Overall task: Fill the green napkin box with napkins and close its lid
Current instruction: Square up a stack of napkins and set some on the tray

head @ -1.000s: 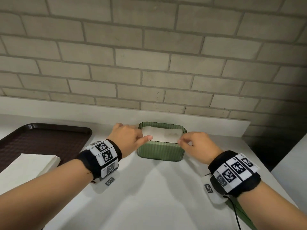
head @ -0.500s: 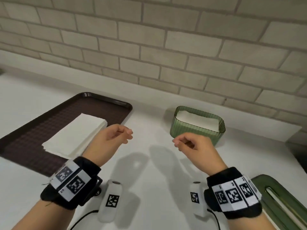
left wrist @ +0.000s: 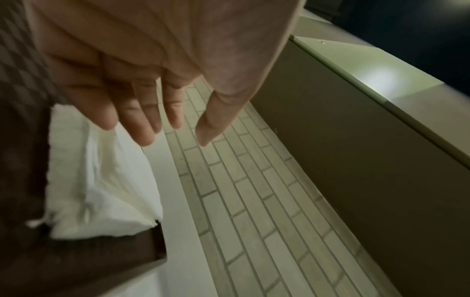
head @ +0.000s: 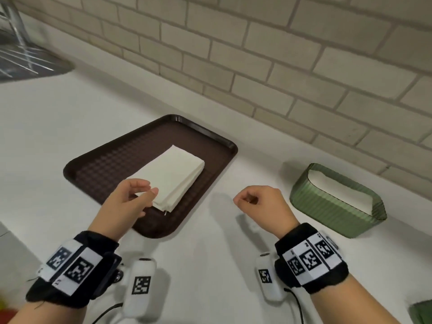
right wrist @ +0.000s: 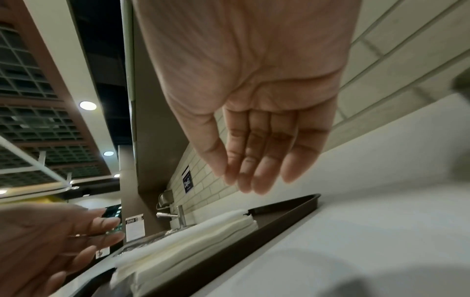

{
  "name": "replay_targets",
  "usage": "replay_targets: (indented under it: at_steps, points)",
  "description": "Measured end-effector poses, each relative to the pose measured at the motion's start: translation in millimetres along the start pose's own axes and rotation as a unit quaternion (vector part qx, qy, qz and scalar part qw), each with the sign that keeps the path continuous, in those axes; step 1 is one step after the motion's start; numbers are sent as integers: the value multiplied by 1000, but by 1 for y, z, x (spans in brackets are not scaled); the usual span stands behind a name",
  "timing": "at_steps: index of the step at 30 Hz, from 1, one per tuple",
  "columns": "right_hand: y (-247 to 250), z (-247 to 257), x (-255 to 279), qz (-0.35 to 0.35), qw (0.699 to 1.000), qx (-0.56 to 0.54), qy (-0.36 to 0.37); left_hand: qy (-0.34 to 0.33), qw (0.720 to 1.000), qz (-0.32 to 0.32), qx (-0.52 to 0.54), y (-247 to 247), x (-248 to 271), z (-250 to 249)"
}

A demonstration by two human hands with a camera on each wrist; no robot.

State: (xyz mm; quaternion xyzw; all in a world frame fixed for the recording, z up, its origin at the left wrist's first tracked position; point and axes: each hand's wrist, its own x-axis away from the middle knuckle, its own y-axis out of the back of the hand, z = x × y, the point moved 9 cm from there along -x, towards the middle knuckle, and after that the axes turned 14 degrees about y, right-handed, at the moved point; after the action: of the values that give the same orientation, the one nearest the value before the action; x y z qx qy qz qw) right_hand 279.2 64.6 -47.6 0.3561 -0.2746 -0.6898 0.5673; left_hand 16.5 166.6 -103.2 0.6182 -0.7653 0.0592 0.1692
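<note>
Napkins (head: 171, 175) seemingly untouched under outstretched left hand (head: 124, 202)

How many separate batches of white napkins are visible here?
2: a stack of folded white paper napkins on the dark brown plastic tray; another inside the open green ribbed napkin box. Sheets can't be counted.

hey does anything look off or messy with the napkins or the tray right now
Mostly tidy. The napkin stack lies flat on the brown tray, but one ragged bit of paper pokes out at its near corner. The green napkin box stands upright, lid off, napkins inside.
</note>
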Motion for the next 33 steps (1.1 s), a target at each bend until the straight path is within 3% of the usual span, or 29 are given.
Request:
replay_targets:
  at_steps: [9, 14, 22, 33]
  points:
    - [-47, 15, -112, 108, 993, 48, -29, 38, 998, -13, -42, 25, -31, 9]
    - [-61, 11, -154, 88, 990, 87, -60, 26, 996, 2, -87, 24, -37, 10]
    - [-99, 13, -179, 135, 982, 92, -100, 24, 993, 15, -111, 21, -35, 10]
    - [-98, 22, -182, 75, 986, 123, -81, -5, 994, 23, -109, 17, -35, 3]
